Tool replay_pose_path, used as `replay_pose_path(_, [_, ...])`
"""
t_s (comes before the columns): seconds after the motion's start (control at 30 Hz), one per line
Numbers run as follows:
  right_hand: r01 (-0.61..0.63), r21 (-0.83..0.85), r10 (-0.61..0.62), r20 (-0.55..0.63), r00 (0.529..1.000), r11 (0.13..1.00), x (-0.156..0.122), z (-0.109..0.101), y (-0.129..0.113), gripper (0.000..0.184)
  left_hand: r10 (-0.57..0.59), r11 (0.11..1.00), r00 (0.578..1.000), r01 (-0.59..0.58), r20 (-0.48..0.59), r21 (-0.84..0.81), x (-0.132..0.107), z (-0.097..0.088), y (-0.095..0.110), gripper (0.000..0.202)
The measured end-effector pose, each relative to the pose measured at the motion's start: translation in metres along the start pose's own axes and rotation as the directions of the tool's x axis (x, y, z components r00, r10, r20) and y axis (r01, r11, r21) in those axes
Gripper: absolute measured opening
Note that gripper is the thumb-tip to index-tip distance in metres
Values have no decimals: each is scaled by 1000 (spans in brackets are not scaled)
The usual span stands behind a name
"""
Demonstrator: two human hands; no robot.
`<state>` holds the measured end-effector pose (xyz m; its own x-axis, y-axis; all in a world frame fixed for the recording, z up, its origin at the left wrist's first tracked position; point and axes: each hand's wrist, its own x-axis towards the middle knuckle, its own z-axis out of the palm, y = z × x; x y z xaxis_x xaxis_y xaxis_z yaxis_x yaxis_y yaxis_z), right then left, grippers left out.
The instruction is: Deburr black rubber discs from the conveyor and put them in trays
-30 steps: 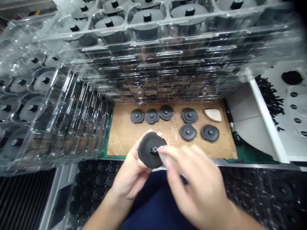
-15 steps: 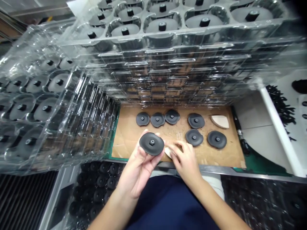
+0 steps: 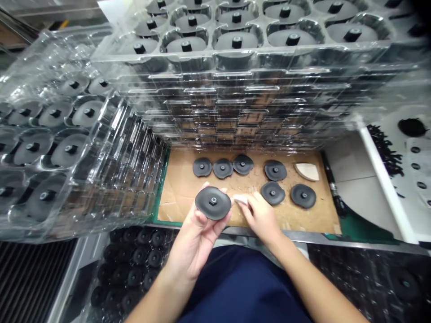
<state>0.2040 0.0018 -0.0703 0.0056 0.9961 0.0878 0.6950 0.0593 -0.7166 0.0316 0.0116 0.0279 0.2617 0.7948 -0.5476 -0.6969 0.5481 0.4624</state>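
Observation:
A dark oval disc (image 3: 220,210) with a small raised post at its centre is held by its edge in my left hand (image 3: 191,244), its post side up. Just to its right, my right hand (image 3: 264,220) pinches a small pale piece (image 3: 240,198) between thumb and fingers; most of that piece is covered. The pale piece is close to the disc's right edge, apparently without touching it. Beyond my hands, several similar discs (image 3: 273,193) lie on a sheet of cardboard (image 3: 178,197). A cream wedge-shaped pad (image 3: 307,171) rests at its right end.
Tall stacks of clear plastic trays (image 3: 215,60) full of discs rise at the back and on the left (image 3: 111,134). A white-edged bin (image 3: 387,179) stands at the right, with small black parts (image 3: 385,150) beyond it. More trayed discs (image 3: 134,264) sit low at the left.
My right hand has picked the pale piece up off the cardboard and raised it slightly. My left hand keeps the disc in nearly the same place. The view has shifted slightly.

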Motion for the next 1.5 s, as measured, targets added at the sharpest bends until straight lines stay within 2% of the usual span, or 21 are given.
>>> replay_pose_path(0.07, [-20,45,21,-5,1000,999,12,-19,-17,26,15,1000,1000,-15,-4,16,0,0,0,60])
replay_pose_path(0.13, [-26,104,30,-35,999,994,17,-42,-44,27,45,998,999,-44,-15,37,0,1,-2,61])
replay_pose_path(0.2, [64,211,-44,-99,994,975,16,-64,-76,23,55,996,998,-53,-27,67,0,4,-6,60])
replay_pose_path(0.23, [161,251,-137,-111,984,955,15,-72,-90,22,42,996,999,-40,-27,80,-1,5,-7,59])
replay_pose_path(0.3, [271,323,-279,-22,960,907,13,-83,-110,21,2,995,1000,1,-22,104,-2,7,-9,56])
replay_pose_path(0.4, [238,332,-325,238,915,913,15,-88,-121,20,-29,993,999,32,-30,112,-5,10,-8,58])
replay_pose_path(0.43, [241,316,-326,253,911,918,16,-88,-121,20,-31,994,999,33,-29,102,-5,11,-7,57])
replay_pose_path(0.53, [320,327,-365,83,927,889,19,-88,-122,21,-33,996,999,30,32,81,-7,14,-4,46])
replay_pose_path(0.57, [331,360,-376,61,925,873,18,-90,-121,21,-28,995,998,22,63,93,-8,15,-3,46])
replay_pose_path(0.67, [272,391,-362,177,915,879,11,-99,-116,20,-22,990,993,7,112,139,-7,16,0,53])
replay_pose_path(0.77, [218,242,-270,210,940,945,6,-108,-108,18,-41,990,990,23,134,137,-5,16,1,58])
replay_pose_path(0.83, [253,153,-271,116,955,955,7,-109,-104,19,-56,991,989,39,139,126,-5,17,1,57])
replay_pose_path(0.9, [285,149,-287,-11,958,947,10,-105,-99,23,-69,992,988,53,137,117,-8,19,1,56])
replay_pose_path(0.93, [264,183,-257,-62,965,947,11,-103,-96,23,-74,992,988,58,136,114,-10,20,2,56])
replay_pose_path(1.0, [132,301,-107,-97,989,944,9,-97,-86,20,-81,991,987,65,141,115,-13,21,3,55])
replay_pose_path(1.1, [-138,478,173,-30,984,867,-4,-88,-68,15,-96,990,986,80,135,119,-16,21,4,57])
replay_pose_path(1.2, [-307,576,322,80,943,758,-24,-75,-50,17,-112,988,986,97,126,120,-15,19,4,59])
replay_pose_path(1.27, [-384,554,353,167,920,738,-35,-66,-41,21,-115,988,987,102,115,118,-13,17,3,58])
replay_pose_path(1.37, [-416,468,342,238,909,780,-38,-63,-36,24,-126,987,986,113,105,117,-13,16,2,61])
replay_pose_path(1.43, [-385,451,335,189,923,805,-33,-70,-40,23,-127,986,986,114,111,122,-14,17,1,63])
replay_pose_path(1.5, [-311,437,318,59,946,844,-25,-82,-53,19,-128,984,985,112,116,138,-15,18,-1,62])
